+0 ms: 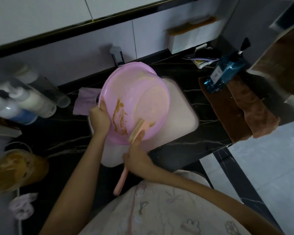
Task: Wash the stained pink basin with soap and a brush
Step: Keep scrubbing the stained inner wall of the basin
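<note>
The pink basin (139,92) is tipped up on edge over the white sink (180,116), its open side facing the person. That probably lets runoff fall into the sink and keeps the brown stain (119,116) on its inner wall in plain view. The left hand (99,118) grips the basin's left rim, thumb inside, bracing it against the scrubbing push. The right hand (137,158) grasps the pink long-handled brush (137,128) close to its head, a hold that gives more pressure. The bristles press the lower inner wall just beside the streaks. The faucet (116,56) stands right behind the basin. A blue pump soap bottle (226,72) rests on a brown towel (227,112) to the right, within easy reach. A purple cloth (86,100) lies on the dark counter (58,133) at the left.
</note>
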### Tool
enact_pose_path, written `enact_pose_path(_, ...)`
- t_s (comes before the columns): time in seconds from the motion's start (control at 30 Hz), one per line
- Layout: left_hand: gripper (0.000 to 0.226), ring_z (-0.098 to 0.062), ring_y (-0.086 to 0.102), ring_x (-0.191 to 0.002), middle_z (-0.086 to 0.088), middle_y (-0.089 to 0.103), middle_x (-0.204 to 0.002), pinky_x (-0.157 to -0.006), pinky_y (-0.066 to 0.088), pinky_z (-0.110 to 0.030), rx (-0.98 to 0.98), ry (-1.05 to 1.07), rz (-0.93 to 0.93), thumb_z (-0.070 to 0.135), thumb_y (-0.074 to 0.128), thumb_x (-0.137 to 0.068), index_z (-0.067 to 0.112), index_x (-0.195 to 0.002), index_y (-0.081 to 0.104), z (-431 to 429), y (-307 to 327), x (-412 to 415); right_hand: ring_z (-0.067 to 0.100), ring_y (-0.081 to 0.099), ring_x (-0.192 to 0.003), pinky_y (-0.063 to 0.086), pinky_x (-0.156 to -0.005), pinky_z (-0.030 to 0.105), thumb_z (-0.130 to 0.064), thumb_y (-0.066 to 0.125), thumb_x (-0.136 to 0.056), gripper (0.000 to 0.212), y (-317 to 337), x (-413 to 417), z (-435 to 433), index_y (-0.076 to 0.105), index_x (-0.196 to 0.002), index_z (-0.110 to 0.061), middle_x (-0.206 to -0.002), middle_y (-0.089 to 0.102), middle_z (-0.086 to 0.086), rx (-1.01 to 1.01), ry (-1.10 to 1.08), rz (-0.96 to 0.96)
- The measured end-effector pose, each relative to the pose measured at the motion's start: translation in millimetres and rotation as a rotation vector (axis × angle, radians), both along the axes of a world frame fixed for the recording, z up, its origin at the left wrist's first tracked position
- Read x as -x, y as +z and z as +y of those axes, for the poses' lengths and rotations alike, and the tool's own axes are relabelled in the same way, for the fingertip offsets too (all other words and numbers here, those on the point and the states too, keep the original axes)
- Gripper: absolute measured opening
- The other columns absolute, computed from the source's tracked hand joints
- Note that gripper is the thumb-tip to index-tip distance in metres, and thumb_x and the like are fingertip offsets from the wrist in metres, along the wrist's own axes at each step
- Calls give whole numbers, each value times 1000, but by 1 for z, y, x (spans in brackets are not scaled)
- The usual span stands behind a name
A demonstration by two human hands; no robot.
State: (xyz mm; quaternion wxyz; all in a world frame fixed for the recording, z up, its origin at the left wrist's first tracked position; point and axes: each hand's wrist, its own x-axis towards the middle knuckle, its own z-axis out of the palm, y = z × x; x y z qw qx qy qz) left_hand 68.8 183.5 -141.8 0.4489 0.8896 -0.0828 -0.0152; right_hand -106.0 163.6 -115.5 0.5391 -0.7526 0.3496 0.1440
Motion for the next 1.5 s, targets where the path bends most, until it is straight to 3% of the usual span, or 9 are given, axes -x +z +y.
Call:
enact_pose_path(0.17, 53, -22, 48, -67, -24, 59, -73, -58, 30, -29, -16, 15, 28, 27, 36, -100, -12, -71, 58, 0, 1, -5, 29, 50, -121, 30, -109, 40, -45, 23, -100, 70, -18, -26, -39, -15, -149, -11, -140, 45, 17, -120, -440, 75)
enact_pose_path(0.4, 51, -21, 49, -66, -19, 56, -69, -58, 34, -30, 0, 5, 56, 28, 36, -100, -5, -66, 55, 5, -3, -7, 34, 49, -121, 37, -104, 43, -23, 47, -95, 98, -11, -17, -8, -45, -129, -10, -143, 39, 22, -115, -184, 40)
enact_pose_path(0.63, 55, -18, 47, -60, -6, 49, -57, -55, 31, -26, 17, 9, 91, 32, 35, -100, 6, -53, 45, 11, -9, -8, 40, 39, -129, 32, -106, 44, -10, 41, -98, 66, 4, -8, -3, -1, -142, 15, -143, 30, 32, -162, -93, 94)
enact_pose_path(0.77, 54, -7, 35, -50, 2, 41, -53, -46, 26, -25, 23, 5, 63, 29, 35, -101, 15, -49, 36, 11, -6, -3, 31, 44, -126, 37, -103, 36, -33, 36, -100, 85, -19, -22, -34, -34, -139, -3, -147, 33, 20, -178, -357, 161)
enact_pose_path(0.87, 53, -6, 33, -49, 2, 40, -52, -46, 24, -25, 19, -2, 44, 27, 35, -101, 12, -50, 37, 12, -7, -4, 25, 48, -119, 41, -92, 24, -17, 36, -100, 81, -14, -17, -6, -34, -137, 1, -139, 40, 15, -258, -256, 86)
enact_pose_path(1.1, 53, -14, 36, -51, 3, 39, -51, -46, 23, -25, 48, -21, 35, 23, 37, -100, 17, -47, 35, 15, -7, -3, 31, 47, -124, 41, -102, 39, -27, 41, -98, 88, -31, -25, -27, -33, -140, -6, -145, 36, 19, -195, -378, 164)
enact_pose_path(1.23, 53, -15, 38, -55, 3, 39, -51, -47, 23, -26, 37, -16, 49, 22, 37, -100, 16, -48, 34, 17, -9, -5, 26, 54, -108, 45, -91, 34, -6, 44, -94, 83, -11, -9, 5, -24, -140, 8, -126, 50, 18, -232, -200, 30)
enact_pose_path(1.33, 54, -10, 33, -48, 3, 37, -50, -45, 22, -26, 38, -23, 36, 24, 37, -100, 17, -47, 33, 14, -9, -3, 24, 45, -121, 37, -100, 30, -20, 45, -98, 87, -28, -18, -24, -26, -140, 7, -134, 41, 12, -202, -409, 63)
enact_pose_path(1.5, 53, -17, 37, -50, -9, 45, -55, -47, 23, -27, 22, -15, 16, 24, 38, -100, 8, -49, 38, 15, -9, -4, 21, 56, -79, 51, -51, 20, -19, 45, -95, 82, -15, -23, 2, -17, -145, -2, -125, 52, 17, -325, -197, 99)
